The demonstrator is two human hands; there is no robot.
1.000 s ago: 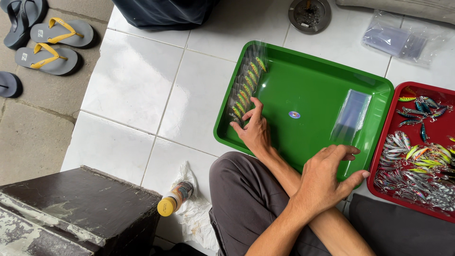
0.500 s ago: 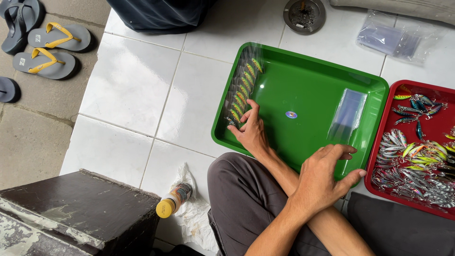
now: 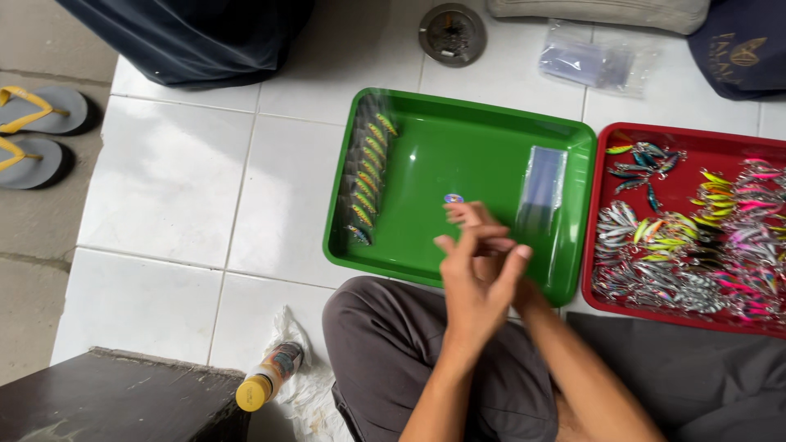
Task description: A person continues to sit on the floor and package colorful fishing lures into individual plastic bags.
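Observation:
My left hand (image 3: 481,282) and my right hand (image 3: 468,217) meet above the near side of a green tray (image 3: 458,105). The left is in front with its fingers spread; the right is largely hidden behind it, and I see nothing in either. A row of bagged fishing lures (image 3: 368,176) lies along the tray's left wall. A stack of clear small bags (image 3: 542,184) lies at its right, and a small blue round mark (image 3: 453,198) sits mid-tray. A red tray (image 3: 591,213) to the right holds several loose colourful lures (image 3: 696,245).
I sit on white floor tiles with my knee (image 3: 385,344) below the green tray. A yellow-capped bottle (image 3: 266,378) lies on a plastic bag beside a dark box (image 3: 123,401). Sandals (image 3: 37,135) are at far left, with a floor drain (image 3: 452,33) and clear bags (image 3: 585,61) beyond the trays.
My arms were crossed, with the right hand at the lure row and the left by the clear bags. Both have drawn back and come together over the tray's front.

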